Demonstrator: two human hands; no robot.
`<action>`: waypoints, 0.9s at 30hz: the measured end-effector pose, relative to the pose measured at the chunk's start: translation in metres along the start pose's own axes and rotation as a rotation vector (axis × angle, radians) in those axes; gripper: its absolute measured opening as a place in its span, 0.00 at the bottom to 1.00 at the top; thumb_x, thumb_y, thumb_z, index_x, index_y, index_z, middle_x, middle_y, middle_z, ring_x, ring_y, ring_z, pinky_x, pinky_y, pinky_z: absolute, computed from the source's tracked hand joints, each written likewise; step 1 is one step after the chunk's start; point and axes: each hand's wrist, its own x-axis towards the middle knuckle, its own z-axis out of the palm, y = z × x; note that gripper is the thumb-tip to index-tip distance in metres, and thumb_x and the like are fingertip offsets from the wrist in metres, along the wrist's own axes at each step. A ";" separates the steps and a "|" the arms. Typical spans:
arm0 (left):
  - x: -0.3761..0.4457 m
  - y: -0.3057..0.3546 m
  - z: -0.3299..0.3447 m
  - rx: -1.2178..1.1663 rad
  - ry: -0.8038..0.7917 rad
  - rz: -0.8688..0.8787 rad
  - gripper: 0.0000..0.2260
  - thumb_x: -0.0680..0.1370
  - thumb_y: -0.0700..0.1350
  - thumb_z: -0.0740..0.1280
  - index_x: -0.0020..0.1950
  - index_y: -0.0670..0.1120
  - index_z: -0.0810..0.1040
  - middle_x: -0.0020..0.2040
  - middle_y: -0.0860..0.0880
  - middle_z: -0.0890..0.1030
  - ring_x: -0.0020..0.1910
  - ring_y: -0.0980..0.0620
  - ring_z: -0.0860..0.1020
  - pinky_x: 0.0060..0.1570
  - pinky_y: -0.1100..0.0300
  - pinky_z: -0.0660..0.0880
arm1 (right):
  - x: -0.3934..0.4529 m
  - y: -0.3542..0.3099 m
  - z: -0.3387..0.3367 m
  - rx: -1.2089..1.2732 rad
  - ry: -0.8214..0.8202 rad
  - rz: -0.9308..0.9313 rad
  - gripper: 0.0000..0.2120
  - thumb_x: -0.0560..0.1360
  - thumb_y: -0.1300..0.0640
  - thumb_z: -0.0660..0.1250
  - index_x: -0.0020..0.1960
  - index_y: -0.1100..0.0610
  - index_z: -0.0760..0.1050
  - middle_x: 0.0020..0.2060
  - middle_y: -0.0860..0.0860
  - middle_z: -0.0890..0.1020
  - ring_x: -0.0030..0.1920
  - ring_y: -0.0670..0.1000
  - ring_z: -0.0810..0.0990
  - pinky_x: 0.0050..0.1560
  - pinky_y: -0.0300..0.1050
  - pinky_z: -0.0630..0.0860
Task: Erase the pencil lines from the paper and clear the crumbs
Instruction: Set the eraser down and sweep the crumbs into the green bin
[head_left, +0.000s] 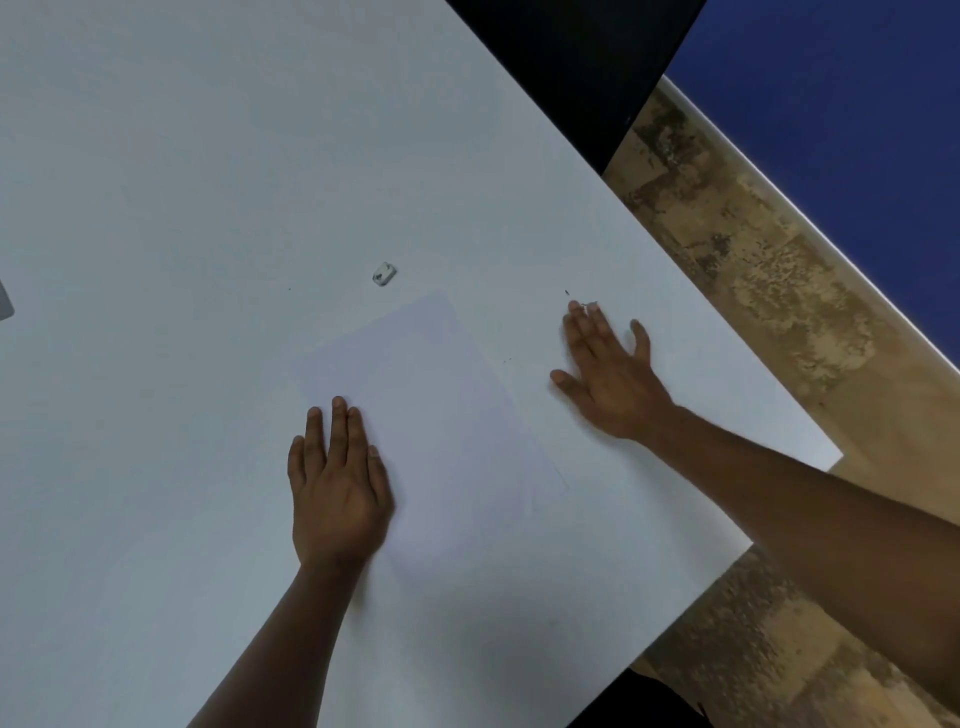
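paper (436, 415) is the thing to clean, a pale sheet lying flat on the white table (156, 156), and this table is the largest thing in view. the sheet lies between the two hands, turned at an angle to the table edge, and i can see no pencil lines on it from this view. the left hand (337, 483) lies flat, palm down, with straight fingers close together, on the left border of the sheet; it holds nothing and only presses there. the right hand (608, 374) is also flat and open, palm down on the bare table just beside the right border of the sheet, the fingers spread a little and the thumb pointing toward the paper; it grips nothing. the eraser (384, 274), small and white with dark marks, lies on the table beyond the far corner of the sheet, well ahead of the left hand and apart from both hands. the crumbs (584, 304), few and dark, lie just at the fingertips of the right hand, and some more near its thumb
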 end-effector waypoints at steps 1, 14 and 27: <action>0.000 0.000 0.000 -0.002 -0.004 0.002 0.26 0.85 0.50 0.48 0.82 0.40 0.60 0.83 0.46 0.58 0.84 0.43 0.52 0.80 0.48 0.46 | -0.004 -0.012 0.003 0.013 0.002 -0.027 0.38 0.79 0.34 0.38 0.81 0.57 0.47 0.80 0.51 0.47 0.80 0.50 0.45 0.73 0.67 0.48; -0.002 -0.005 -0.004 -0.156 0.045 0.053 0.22 0.84 0.48 0.54 0.75 0.43 0.75 0.77 0.47 0.72 0.81 0.39 0.60 0.79 0.43 0.53 | -0.016 -0.011 0.018 -0.009 -0.043 -0.037 0.37 0.79 0.33 0.37 0.81 0.55 0.49 0.80 0.48 0.48 0.80 0.49 0.48 0.74 0.67 0.50; 0.014 0.063 -0.009 -0.256 0.163 0.089 0.23 0.83 0.49 0.57 0.71 0.38 0.77 0.73 0.41 0.76 0.78 0.37 0.64 0.75 0.39 0.63 | -0.038 0.000 0.025 0.051 -0.050 -0.288 0.36 0.81 0.35 0.42 0.81 0.57 0.47 0.80 0.49 0.45 0.79 0.48 0.42 0.75 0.64 0.44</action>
